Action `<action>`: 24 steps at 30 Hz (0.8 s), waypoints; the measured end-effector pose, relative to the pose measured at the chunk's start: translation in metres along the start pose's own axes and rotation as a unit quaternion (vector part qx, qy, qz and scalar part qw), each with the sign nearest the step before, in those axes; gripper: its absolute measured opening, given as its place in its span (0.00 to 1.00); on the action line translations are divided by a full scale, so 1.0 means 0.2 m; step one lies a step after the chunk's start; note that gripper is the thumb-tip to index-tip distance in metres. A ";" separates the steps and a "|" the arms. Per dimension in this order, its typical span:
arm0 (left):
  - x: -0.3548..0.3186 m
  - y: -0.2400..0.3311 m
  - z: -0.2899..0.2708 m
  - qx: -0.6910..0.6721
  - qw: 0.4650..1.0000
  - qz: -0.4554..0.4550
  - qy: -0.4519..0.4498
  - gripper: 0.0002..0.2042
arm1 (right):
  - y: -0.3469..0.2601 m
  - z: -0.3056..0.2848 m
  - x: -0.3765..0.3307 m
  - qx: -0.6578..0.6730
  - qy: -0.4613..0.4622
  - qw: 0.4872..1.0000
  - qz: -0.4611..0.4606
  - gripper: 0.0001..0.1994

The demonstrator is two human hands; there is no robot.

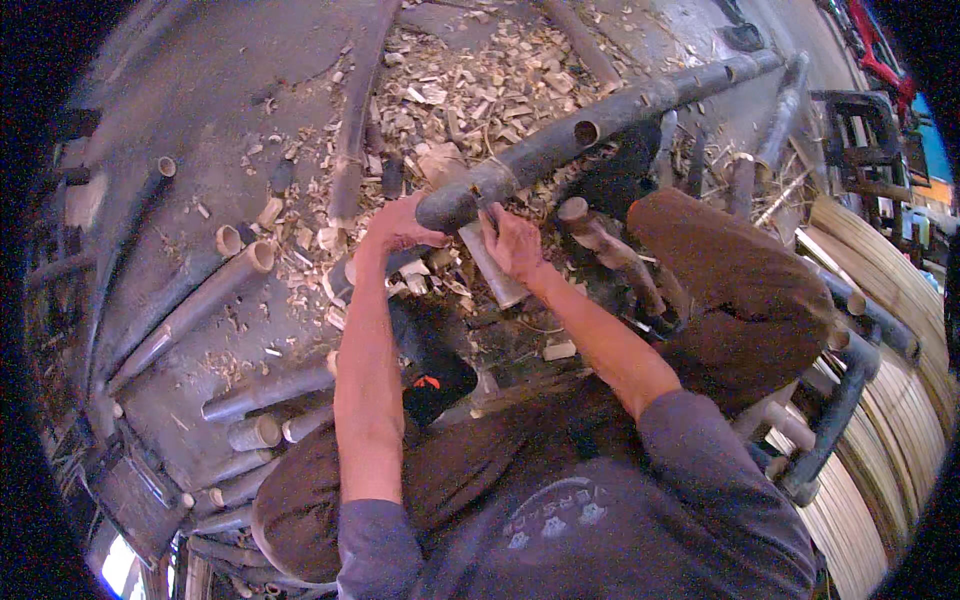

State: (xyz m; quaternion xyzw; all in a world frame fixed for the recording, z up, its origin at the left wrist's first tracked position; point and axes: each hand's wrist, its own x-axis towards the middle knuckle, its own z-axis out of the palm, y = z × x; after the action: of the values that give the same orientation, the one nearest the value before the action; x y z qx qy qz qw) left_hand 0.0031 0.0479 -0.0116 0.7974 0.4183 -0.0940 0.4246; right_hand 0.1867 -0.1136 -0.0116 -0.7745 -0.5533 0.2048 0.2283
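A long dark bamboo pole (600, 118) with a round hole in its side runs from the upper right down to the middle. My left hand (398, 224) grips its near end from the left. My right hand (512, 242) is closed around a thin tool whose tip touches the pole's end; the tool itself is mostly hidden by the fingers. A pale short bamboo piece (490, 268) lies just under both hands.
Pale wood chips (470, 90) cover the ground beyond the pole. Cut bamboo tubes (200, 300) lie at the left and lower left. A wooden mallet (610, 250) rests by my right knee. Thin bamboo slats (890, 330) are stacked at the right.
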 end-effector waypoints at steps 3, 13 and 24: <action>-0.07 0.01 0.03 -0.046 0.997 -0.038 -0.039 0.44 | -0.09 -0.08 0.01 0.013 -0.090 0.994 0.061 0.23; -0.10 0.01 0.03 -0.087 0.995 -0.039 -0.018 0.39 | -0.14 -0.04 -0.03 -0.025 -0.058 0.995 0.076 0.20; -0.06 -0.06 0.05 0.030 0.999 -0.038 -0.016 0.48 | -0.22 -0.03 0.12 0.044 -0.084 0.977 0.193 0.24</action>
State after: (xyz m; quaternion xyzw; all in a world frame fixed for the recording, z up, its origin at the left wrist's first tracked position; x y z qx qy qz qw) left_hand -0.0105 0.0362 -0.0193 0.7917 0.4384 -0.1352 0.4033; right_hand 0.1626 -0.0797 0.0168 -0.8359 -0.4006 0.3337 0.1713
